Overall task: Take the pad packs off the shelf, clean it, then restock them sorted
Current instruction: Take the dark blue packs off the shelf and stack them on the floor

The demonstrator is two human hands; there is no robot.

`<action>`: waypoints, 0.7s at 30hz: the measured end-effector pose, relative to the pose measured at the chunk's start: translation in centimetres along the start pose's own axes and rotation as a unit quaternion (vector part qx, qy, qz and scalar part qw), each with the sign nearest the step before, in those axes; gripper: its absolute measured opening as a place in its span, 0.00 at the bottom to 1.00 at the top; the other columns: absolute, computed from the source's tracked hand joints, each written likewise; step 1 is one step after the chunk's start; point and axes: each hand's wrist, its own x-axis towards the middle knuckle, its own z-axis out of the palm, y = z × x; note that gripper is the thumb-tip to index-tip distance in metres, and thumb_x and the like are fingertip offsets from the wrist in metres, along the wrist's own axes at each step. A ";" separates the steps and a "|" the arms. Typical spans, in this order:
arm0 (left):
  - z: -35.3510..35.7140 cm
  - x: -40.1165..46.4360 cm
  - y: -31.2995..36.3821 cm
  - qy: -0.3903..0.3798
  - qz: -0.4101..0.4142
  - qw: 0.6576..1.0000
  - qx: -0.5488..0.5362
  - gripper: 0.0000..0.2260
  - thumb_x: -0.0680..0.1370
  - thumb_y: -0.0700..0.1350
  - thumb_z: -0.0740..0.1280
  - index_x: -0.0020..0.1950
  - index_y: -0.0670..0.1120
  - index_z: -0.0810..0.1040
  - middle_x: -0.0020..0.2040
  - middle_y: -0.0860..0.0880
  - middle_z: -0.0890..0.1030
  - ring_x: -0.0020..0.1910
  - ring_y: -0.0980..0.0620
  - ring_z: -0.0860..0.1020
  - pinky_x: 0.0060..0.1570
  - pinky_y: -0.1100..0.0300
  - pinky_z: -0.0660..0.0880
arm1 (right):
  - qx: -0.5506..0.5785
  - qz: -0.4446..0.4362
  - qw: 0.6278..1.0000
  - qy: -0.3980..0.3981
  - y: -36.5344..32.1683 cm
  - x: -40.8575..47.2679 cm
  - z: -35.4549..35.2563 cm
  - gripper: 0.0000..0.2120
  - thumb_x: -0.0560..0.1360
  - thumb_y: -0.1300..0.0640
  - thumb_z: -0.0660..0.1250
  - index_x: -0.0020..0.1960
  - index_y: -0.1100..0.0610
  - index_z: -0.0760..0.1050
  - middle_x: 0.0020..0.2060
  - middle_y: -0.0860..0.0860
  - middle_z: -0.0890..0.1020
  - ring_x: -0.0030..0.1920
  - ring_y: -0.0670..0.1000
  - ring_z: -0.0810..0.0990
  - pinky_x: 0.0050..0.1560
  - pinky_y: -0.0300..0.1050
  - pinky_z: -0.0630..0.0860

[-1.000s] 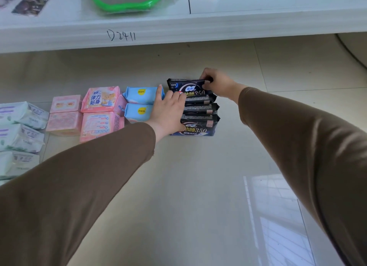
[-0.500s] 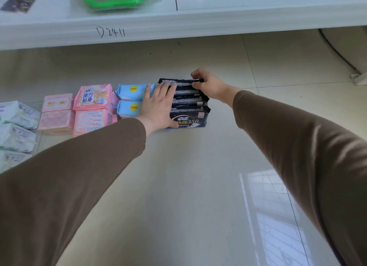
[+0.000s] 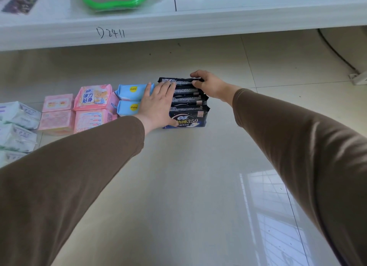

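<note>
Farthest to the left of the left hand [image 3: 156,104] lie white packs [image 3: 18,114] on the floor [image 3: 188,186], then pale pink packs [image 3: 57,114], then pink packs [image 3: 95,108] with a bear print, and just beside the hand two blue packs [image 3: 131,98], one in front of the other. That hand lies flat, fingers straight and together, its palm over the blue packs' right ends and its fingertips on the left edge of the black packs [image 3: 188,108], a row standing on edge. On the far right of the row, the right hand [image 3: 210,85] grips the rearmost black pack's end, thumb behind and fingers curled in front. Above both hands runs a white shelf [image 3: 218,21] marked "D2411", carrying a green-rimmed dish [image 3: 115,1].
</note>
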 end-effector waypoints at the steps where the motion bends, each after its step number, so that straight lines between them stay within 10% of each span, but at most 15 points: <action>1: 0.0 0.0 0.0 -0.003 0.001 1.000 0.002 0.57 0.64 0.70 0.72 0.81 0.45 0.47 0.80 0.47 0.54 0.79 0.47 0.52 0.77 0.42 0.45 | -0.004 -0.002 1.000 -0.001 -0.1 -0.1 0.0 0.16 0.82 0.54 0.62 0.69 0.51 0.73 0.65 0.55 0.75 0.61 0.57 0.77 0.63 0.53 0.76; 10: 0.3 -0.5 0.1 0.002 0.037 0.999 0.013 0.50 0.64 0.69 0.72 0.78 0.47 0.58 0.77 0.48 0.61 0.77 0.47 0.57 0.76 0.40 0.47 | 0.003 -0.005 1.000 -0.005 0.0 -0.8 0.7 0.10 0.82 0.59 0.61 0.60 0.57 0.78 0.52 0.52 0.80 0.50 0.51 0.77 0.44 0.37 0.74; 21: 0.2 -0.7 -0.1 0.019 0.030 0.999 -0.005 0.49 0.66 0.67 0.72 0.78 0.47 0.56 0.77 0.47 0.61 0.77 0.47 0.58 0.77 0.41 0.47 | -0.016 -0.010 1.000 0.003 0.0 -0.1 0.7 0.11 0.82 0.56 0.62 0.63 0.51 0.76 0.60 0.54 0.79 0.56 0.55 0.79 0.51 0.43 0.75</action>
